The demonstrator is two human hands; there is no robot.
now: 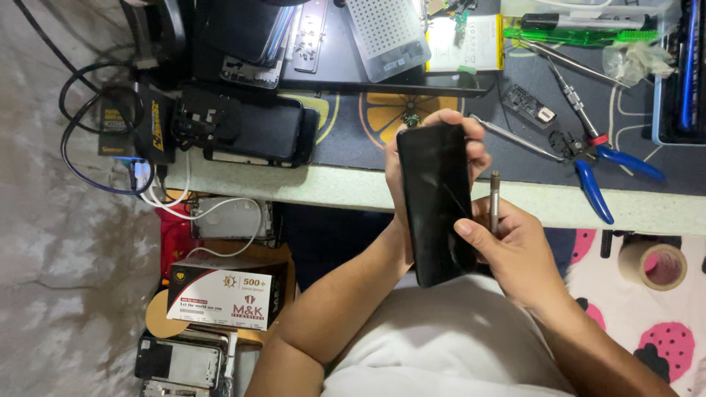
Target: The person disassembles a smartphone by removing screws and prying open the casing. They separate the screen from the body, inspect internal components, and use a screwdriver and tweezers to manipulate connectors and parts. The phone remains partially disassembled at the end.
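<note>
My left hand grips the black phone upright above the bench edge while my right hand, closed around a thin metal tool, thumbs its edge, seemingly prying, which needs care.

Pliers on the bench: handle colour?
Blue handles on the pliers, lying right of the held phone; the head view shows them clearly.
</note>
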